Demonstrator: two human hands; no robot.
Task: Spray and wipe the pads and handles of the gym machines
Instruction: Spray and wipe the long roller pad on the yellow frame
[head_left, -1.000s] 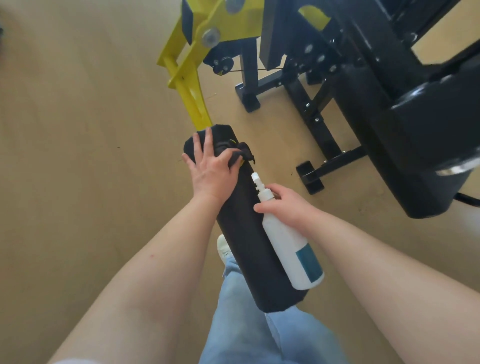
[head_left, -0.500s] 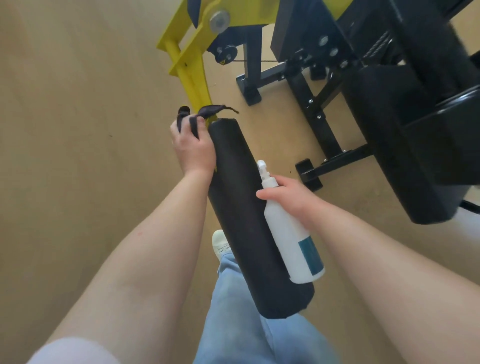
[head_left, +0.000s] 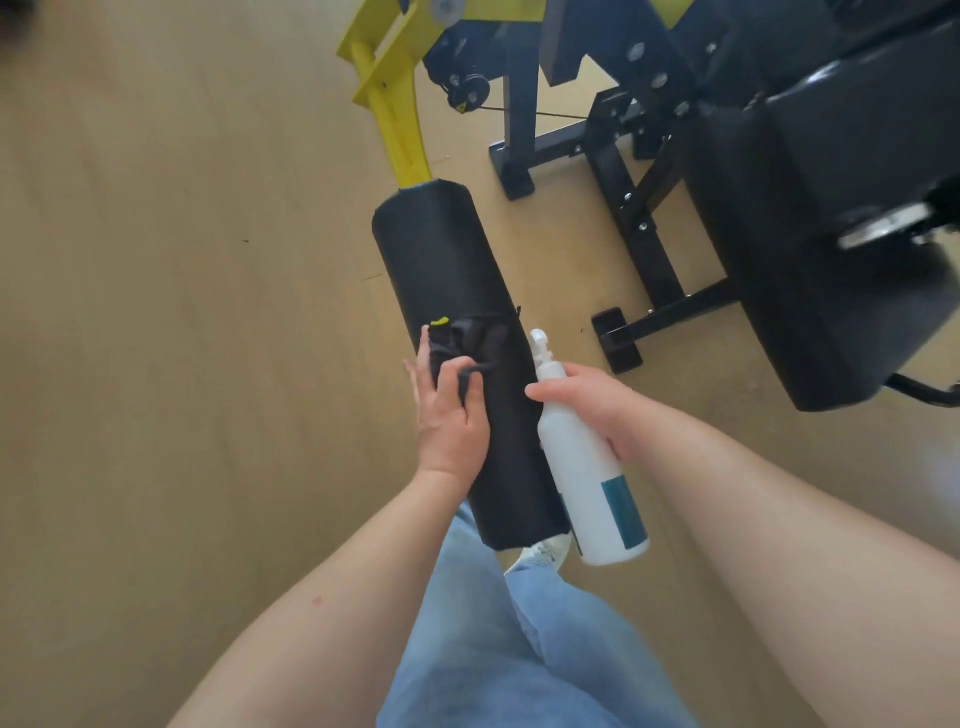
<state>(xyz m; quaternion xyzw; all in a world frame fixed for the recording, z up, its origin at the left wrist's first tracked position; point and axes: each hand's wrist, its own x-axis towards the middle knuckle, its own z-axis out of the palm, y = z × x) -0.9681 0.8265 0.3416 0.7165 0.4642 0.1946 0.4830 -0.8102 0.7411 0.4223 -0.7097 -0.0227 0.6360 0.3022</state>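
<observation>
1. The left hand (head_left: 451, 415) covers part of the dark cloth (head_left: 470, 340), and the fingertips are buried in its folds.
2. The black roller pad (head_left: 447, 291) hides where the yellow arm (head_left: 400, 124) joins it; its near end is partly behind the spray bottle (head_left: 587, 467).
3. The right hand (head_left: 597, 405) hides the bottle's neck; the teal label is too blurred to read.
4. The machine frame (head_left: 623, 171) and black seat pad (head_left: 810, 249) are cut off by the top and right edges.
5. A white shoe (head_left: 545, 553) shows only partly behind pad and jeans.

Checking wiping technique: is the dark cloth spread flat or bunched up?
Bunched: the dark cloth sits crumpled under the left hand on the black cylindrical roller pad.
</observation>
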